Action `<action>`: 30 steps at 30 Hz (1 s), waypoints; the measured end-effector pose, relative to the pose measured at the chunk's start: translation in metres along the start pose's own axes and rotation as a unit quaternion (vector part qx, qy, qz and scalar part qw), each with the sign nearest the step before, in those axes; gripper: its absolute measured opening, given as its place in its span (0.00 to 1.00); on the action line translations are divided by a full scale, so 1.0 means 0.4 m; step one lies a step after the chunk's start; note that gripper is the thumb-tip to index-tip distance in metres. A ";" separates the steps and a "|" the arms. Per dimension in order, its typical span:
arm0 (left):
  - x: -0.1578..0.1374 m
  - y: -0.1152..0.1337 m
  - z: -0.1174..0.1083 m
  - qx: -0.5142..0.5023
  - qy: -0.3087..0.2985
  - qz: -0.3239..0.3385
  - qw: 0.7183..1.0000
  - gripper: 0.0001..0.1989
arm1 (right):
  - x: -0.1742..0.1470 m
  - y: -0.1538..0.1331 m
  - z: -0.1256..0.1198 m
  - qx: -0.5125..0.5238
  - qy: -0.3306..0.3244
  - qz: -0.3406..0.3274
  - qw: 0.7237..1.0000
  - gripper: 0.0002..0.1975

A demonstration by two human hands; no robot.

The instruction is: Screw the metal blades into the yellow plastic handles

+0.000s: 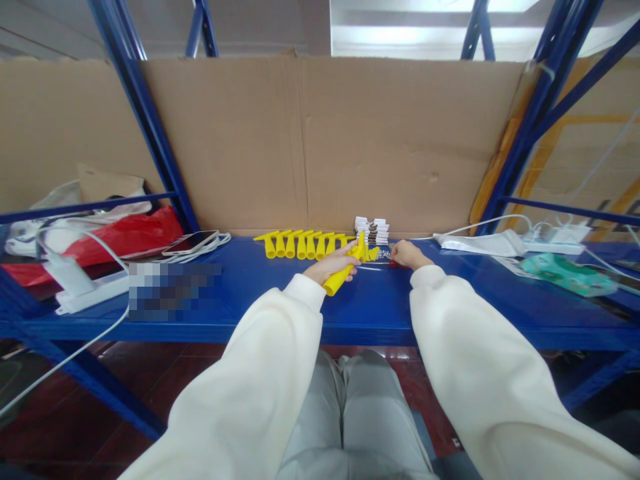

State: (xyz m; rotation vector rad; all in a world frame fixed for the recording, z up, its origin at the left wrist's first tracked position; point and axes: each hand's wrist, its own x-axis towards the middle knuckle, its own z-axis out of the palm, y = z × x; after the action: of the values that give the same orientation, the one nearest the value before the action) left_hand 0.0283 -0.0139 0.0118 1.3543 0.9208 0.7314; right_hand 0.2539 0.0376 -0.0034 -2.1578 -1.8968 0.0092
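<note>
My left hand (333, 265) is wrapped around a yellow plastic tube-shaped part (339, 281), its round wide end tilted down toward me. Over a pile of tiny metallic pieces (384, 254), my right hand (407, 254) has its fingertips pinched together; what is between them, if anything, is too small to make out. Something small and red (393, 264) shows just under those fingers. Behind my left hand a row of several like yellow parts (291, 246) stands on the blue shelf (250, 287). Small yellow pieces (373, 253) lie between my hands.
White pieces (379, 231) are stacked against the cardboard panel (380, 147). On the left are a power strip (95, 291), a phone (191, 243), cables and a red bag (135, 237). A white pouch (480, 243) and a green packet (567, 273) lie right. Blue posts flank the shelf.
</note>
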 end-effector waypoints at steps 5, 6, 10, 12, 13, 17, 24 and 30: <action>-0.002 0.002 0.001 -0.007 0.006 -0.003 1.000 0.43 | 0.002 -0.001 0.003 -0.011 -0.003 0.000 1.000 0.10; -0.002 0.003 0.002 -0.008 0.008 -0.003 1.000 0.43 | 0.003 -0.001 0.003 -0.012 -0.006 0.000 1.000 0.10; 0.000 0.002 0.004 -0.012 0.015 -0.002 1.000 0.43 | 0.005 0.000 0.004 -0.011 -0.012 0.003 1.000 0.10; 0.001 0.000 0.003 -0.015 0.015 -0.001 1.000 0.42 | 0.005 -0.001 0.002 -0.003 -0.009 -0.006 1.000 0.11; 0.001 -0.001 0.003 -0.016 0.014 -0.001 1.000 0.42 | 0.004 -0.002 0.001 0.001 -0.008 -0.012 1.000 0.11; 0.002 -0.004 0.000 -0.028 0.008 0.003 1.000 0.43 | -0.005 -0.008 -0.005 0.019 -0.017 -0.028 0.999 0.11; -0.005 0.002 0.004 -0.035 0.006 0.004 0.999 0.42 | -0.016 -0.009 -0.013 0.059 -0.027 -0.067 0.996 0.08; -0.006 0.003 0.005 -0.035 0.011 -0.001 0.999 0.42 | -0.019 -0.006 -0.014 0.067 -0.013 -0.089 0.994 0.08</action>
State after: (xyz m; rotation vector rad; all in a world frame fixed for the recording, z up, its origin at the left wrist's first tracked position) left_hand 0.0292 -0.0168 0.0134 1.2855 0.9066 0.7720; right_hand 0.2514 0.0293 0.0013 -1.9053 -2.0349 0.1254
